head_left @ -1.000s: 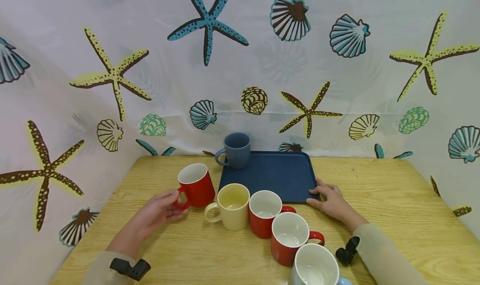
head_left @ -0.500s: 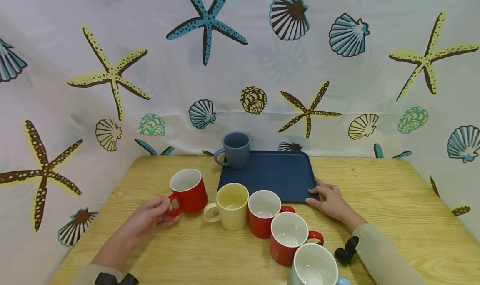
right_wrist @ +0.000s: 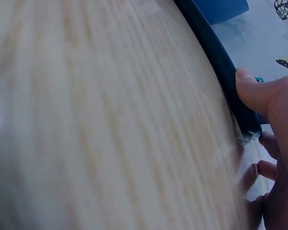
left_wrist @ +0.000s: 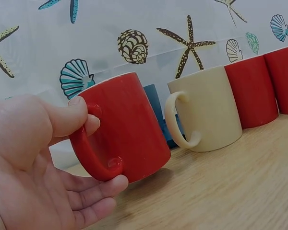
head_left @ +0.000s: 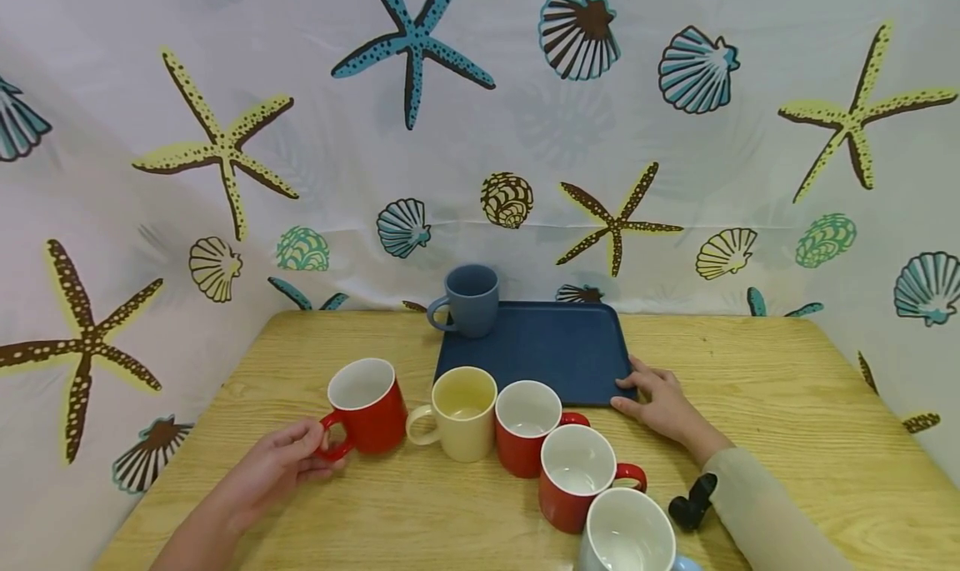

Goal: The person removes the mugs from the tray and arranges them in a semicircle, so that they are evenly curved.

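Observation:
My left hand [head_left: 273, 463] pinches the handle of a red mug [head_left: 372, 413] with a white inside. In the left wrist view, the thumb lies on top of the handle and the other fingers sit below; the mug leans and its base seems slightly off the table. Just right of it stands a pale yellow mug [head_left: 465, 425], its handle pointing left. My right hand [head_left: 660, 403] holds the near right corner of a dark blue tray [head_left: 555, 346], thumb against the rim [right_wrist: 228, 81] in the right wrist view. A blue-grey mug [head_left: 474, 304] stands at the tray's far left.
From the yellow mug a row runs toward the near right: a red mug [head_left: 522, 450], another red mug [head_left: 568, 500] and a light blue mug [head_left: 630, 538], cut by the frame edge. A patterned cloth [head_left: 480, 154] hangs behind the wooden table [head_left: 772, 404].
The left hand has carried the red mug leftward and nearer to me, away from the tray's left side. My right hand and the tray stay put.

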Tool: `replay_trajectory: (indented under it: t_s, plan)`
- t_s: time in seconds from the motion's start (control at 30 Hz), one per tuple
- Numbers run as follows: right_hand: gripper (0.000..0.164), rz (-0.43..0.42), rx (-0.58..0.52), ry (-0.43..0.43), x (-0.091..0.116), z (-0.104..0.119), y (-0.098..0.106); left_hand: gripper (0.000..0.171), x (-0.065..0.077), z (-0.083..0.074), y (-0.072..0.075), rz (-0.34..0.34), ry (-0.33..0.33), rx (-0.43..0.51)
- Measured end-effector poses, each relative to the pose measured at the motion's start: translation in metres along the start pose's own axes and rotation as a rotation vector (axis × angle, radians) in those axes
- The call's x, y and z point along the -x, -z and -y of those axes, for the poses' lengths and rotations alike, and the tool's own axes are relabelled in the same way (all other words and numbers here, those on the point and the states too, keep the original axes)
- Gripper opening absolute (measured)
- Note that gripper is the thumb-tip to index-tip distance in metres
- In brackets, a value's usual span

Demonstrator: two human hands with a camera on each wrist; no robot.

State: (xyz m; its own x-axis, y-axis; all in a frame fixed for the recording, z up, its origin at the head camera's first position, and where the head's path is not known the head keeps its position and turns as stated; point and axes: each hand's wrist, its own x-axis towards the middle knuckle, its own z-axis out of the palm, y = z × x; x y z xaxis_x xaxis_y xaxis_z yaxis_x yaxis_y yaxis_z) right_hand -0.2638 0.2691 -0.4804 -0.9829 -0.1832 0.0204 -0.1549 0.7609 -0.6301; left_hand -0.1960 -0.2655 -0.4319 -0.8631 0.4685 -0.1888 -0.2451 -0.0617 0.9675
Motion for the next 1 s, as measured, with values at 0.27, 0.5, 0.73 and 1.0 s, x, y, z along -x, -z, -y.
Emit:
replay_trajectory:
  t_s: [0.27, 0.5, 0.73, 1.0]
  plan:
    - [0.050, -0.013, 0.010, 0.017, 0.000, 0.002, 0.003, 0.021, 0.016, 0.003, 0.002, 0.022, 0.018, -0.040]
    - [0.051, -0.017, 0.062, 0.035, -0.002, 0.000, 0.005, 0.024, 0.024, 0.009, -0.002, 0.084, 0.002, -0.050]
    - [0.053, -0.005, 0.141, 0.031, -0.003, 0.001, 0.004, 0.026, 0.031, 0.014, -0.007, 0.141, 0.006, -0.042]
    - [0.047, -0.037, 0.276, 0.082, 0.000, 0.006, 0.006, 0.024, 0.033, 0.021, -0.019, 0.223, 0.010, 0.003]
